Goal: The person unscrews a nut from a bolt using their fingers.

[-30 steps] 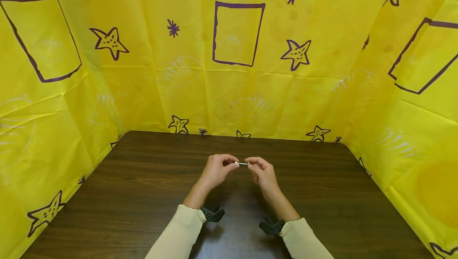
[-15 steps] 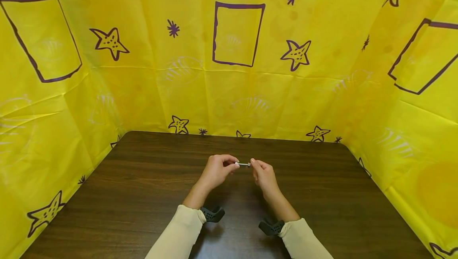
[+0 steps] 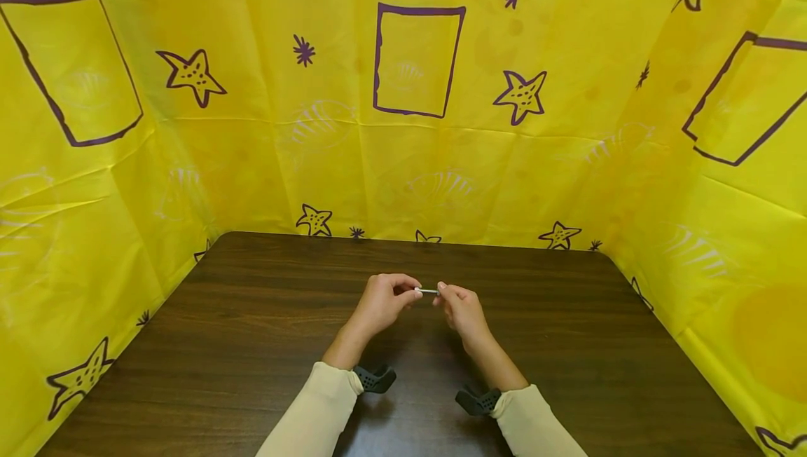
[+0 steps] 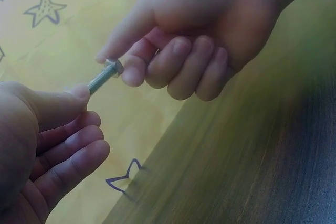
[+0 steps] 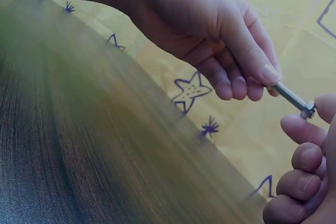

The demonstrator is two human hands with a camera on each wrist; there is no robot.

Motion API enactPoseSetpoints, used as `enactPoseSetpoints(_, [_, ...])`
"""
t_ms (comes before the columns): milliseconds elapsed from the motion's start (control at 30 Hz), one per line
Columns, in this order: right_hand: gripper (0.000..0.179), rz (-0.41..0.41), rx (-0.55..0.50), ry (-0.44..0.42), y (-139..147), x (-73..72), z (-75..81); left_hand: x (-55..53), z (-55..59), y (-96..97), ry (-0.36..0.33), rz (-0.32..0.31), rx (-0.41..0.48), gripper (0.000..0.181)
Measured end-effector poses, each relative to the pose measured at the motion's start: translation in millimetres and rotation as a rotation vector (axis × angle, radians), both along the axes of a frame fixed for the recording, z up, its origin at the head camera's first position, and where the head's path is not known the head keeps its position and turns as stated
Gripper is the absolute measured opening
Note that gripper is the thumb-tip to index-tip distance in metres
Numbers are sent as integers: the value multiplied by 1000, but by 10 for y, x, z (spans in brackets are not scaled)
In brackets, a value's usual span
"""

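Observation:
A silver threaded bolt (image 4: 101,79) is held out over the table, with a hex nut (image 4: 115,66) at its right-hand end. My left hand (image 3: 382,303) pinches the bolt's other end between thumb and forefinger, which hide that end. In the left wrist view, the left hand's remaining fingers curl loosely below. At the nut is my right hand (image 3: 465,311), its thumb and forefinger at either side of it and the remaining fingers curled in. From the right wrist view, the bolt (image 5: 290,96) slants down to the nut (image 5: 308,110), close by the right fingertips.
Beneath the hands lies a dark wood-grain table (image 3: 284,317). Yellow cloth (image 3: 416,155) printed with purple starfish and frames rises behind it and along both sides. Each wrist bears a dark strapped device, such as the left band (image 3: 375,378).
My right thumb and fingers shift about the nut, spreading off it half a second ago and closing back in now. My left hand keeps the bolt almost still.

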State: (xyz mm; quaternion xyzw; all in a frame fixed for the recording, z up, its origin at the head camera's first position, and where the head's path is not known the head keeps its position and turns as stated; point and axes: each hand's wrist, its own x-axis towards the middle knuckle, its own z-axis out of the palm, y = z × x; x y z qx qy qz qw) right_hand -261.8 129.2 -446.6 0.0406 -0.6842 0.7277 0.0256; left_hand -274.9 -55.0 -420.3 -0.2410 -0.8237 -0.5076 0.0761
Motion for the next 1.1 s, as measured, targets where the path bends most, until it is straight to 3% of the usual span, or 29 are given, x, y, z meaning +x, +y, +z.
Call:
enactPoseSetpoints(333, [40, 18, -37, 25, -2, -8, -13, 3, -9, -13, 2, 19, -5, 8])
enactPoseSetpoints(600, [13, 37, -120, 51, 0, 2, -3, -14, -6, -13, 30, 34, 1, 7])
enactPoseSetpoints(800, [23, 83, -149, 126, 14, 15, -16, -14, 2, -15, 52, 53, -25, 8])
enactPoseSetpoints(1100, [21, 113, -189, 235, 13, 10, -37, -2, 19, -24, 64, 57, -33, 8])
